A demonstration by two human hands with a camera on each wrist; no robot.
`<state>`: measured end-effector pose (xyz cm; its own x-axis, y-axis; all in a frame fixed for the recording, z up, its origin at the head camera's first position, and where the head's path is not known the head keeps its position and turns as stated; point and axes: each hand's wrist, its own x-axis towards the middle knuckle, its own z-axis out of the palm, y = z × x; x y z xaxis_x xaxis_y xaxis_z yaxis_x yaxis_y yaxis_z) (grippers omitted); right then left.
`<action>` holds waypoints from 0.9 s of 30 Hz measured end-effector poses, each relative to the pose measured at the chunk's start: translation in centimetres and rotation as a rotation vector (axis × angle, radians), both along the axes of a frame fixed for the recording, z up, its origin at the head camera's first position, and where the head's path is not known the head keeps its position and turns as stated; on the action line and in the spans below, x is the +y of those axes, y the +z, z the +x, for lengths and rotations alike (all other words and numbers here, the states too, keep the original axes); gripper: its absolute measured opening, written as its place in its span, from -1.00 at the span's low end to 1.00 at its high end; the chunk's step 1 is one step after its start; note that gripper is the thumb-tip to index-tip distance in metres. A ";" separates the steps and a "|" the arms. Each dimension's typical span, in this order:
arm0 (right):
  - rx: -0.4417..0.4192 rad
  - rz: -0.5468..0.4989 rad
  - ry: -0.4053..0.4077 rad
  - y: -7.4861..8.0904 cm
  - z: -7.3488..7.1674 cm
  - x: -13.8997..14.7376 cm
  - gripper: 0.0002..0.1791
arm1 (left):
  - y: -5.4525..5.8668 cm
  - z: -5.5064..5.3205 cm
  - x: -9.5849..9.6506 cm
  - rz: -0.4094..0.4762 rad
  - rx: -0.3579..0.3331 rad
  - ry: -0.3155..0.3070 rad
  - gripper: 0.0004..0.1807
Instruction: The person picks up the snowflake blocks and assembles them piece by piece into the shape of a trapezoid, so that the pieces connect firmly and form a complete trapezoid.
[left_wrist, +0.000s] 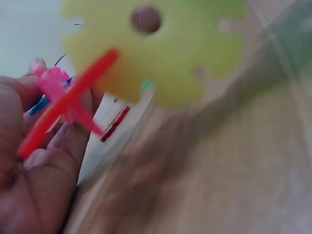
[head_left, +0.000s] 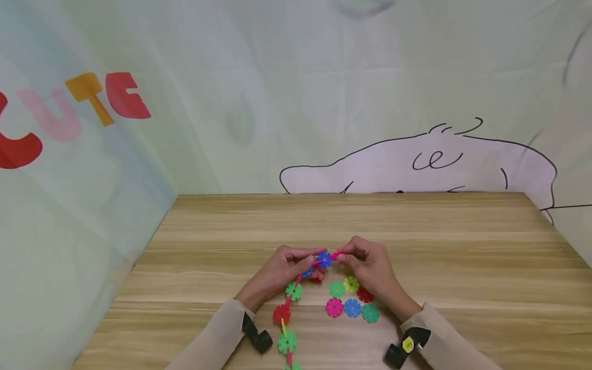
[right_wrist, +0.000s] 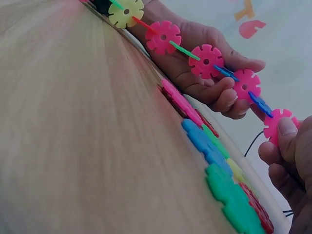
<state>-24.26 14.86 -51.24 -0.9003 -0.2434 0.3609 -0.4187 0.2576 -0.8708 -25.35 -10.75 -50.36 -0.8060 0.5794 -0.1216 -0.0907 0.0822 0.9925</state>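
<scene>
A chain of slotted plastic discs, joined edge to edge, runs from both hands down toward the table's front edge; a red disc (head_left: 281,314) is part of it. My left hand (head_left: 279,270) pinches the chain near its upper end, beside a blue disc (head_left: 325,259). My right hand (head_left: 374,267) pinches the pink end disc (right_wrist: 276,122) between thumb and fingers. This pink disc is joined to a blue disc (right_wrist: 261,104) seen nearly edge-on. Close up in the left wrist view hang a yellow disc (left_wrist: 165,58) and a red disc (left_wrist: 68,102) of the chain.
Several loose discs lie on the wooden table (head_left: 208,221) below my right hand, among them a pink one (head_left: 334,308), a yellow one (head_left: 351,284) and a teal one (head_left: 370,313). Another red disc (head_left: 316,280) lies under my left fingers. A printed cloth (head_left: 231,103) hangs behind the table.
</scene>
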 end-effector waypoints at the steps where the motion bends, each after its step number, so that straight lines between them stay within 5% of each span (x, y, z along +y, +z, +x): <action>1: -0.002 -0.003 0.002 0.0 0.0 -0.1 -0.90 | 0.0 0.0 -0.1 0.005 0.006 -0.007 -0.46; 18: -0.013 -0.073 0.010 -0.5 -0.1 -0.9 -0.80 | -0.8 -0.2 -0.1 0.060 0.159 -0.104 -0.47; 27: -0.030 -0.059 0.045 -0.4 0.0 -0.8 -0.70 | -0.7 -0.3 -0.3 0.015 0.187 -0.128 -0.39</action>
<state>-24.23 14.10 -51.60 -0.8996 -0.2625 0.3490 -0.4022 0.1870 -0.8962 -25.61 -11.02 -51.03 -0.7334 0.6791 0.0323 0.1050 0.0662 0.9923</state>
